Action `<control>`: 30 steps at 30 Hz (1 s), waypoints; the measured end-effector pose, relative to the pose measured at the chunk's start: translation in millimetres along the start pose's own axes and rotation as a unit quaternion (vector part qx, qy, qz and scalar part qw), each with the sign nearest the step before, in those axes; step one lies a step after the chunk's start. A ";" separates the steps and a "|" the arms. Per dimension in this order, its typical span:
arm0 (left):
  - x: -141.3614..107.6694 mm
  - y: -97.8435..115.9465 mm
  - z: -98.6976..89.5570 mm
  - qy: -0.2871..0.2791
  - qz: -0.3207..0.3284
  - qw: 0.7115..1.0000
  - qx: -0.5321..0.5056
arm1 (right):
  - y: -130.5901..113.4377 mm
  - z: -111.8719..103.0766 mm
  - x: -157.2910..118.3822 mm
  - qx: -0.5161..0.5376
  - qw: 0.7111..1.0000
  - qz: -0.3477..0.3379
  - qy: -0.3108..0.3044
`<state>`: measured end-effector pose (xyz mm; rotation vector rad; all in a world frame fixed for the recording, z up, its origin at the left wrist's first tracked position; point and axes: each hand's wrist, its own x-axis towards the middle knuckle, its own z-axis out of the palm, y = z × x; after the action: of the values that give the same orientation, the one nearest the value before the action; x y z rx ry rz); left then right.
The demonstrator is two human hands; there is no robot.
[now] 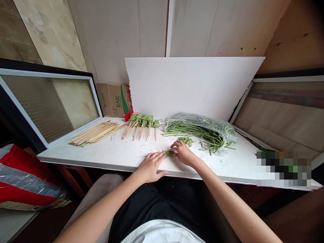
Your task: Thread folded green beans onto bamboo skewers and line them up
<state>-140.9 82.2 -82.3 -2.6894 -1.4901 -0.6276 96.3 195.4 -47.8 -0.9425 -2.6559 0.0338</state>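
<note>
A skewer of cut green bean pieces [169,153] lies flat near the front edge of the white table, between my two hands. My left hand [152,165] rests flat over its stick end, fingers stretched out and thumb apart; a thin stick tip shows left of the fingers. Bent fingers of my right hand [183,152] close on the right end of the bean row; the exact fingertip contact is partly hidden. Just beyond that hand sits a small pile of cut bean pieces [186,140].
Finished bean skewers [141,119] are stacked at the back, left of a clear plastic bag [210,122] of long green beans [187,130]. Bare bamboo sticks [97,132] lie at the left. A cardboard box [112,99] and white board [192,87] stand behind the table [113,158].
</note>
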 end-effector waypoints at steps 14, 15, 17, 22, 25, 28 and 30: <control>0.0 0.3 0.0 0.000 -0.001 1.000 0.002 | -10.8 -0.8 2.6 -0.003 0.999 0.032 0.033; 0.1 0.4 0.0 0.000 -0.002 1.000 0.002 | -12.0 -0.5 2.6 -0.011 0.999 0.035 0.038; 0.0 0.7 -0.2 0.001 -0.002 1.000 0.003 | -14.5 -0.2 2.5 -0.026 0.998 0.038 0.045; -1.0 1.5 -1.1 0.001 -0.003 1.000 0.003 | -15.4 1.0 1.1 -0.021 0.996 0.071 0.046; -1.5 1.4 -1.4 -0.001 -0.004 1.000 0.002 | -8.0 1.8 0.5 0.012 0.997 0.065 0.049; -1.4 0.8 -2.1 0.000 -0.001 1.000 -0.009 | 5.5 0.9 1.0 0.040 0.996 0.043 0.070; -0.5 0.1 -3.7 0.005 -0.003 1.000 -0.023 | 16.2 -1.3 1.2 0.045 0.994 0.042 0.093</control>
<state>-142.3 80.9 -79.0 -2.7128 -1.5009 -0.6832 105.7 208.8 -48.4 -0.9773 -2.4229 0.0802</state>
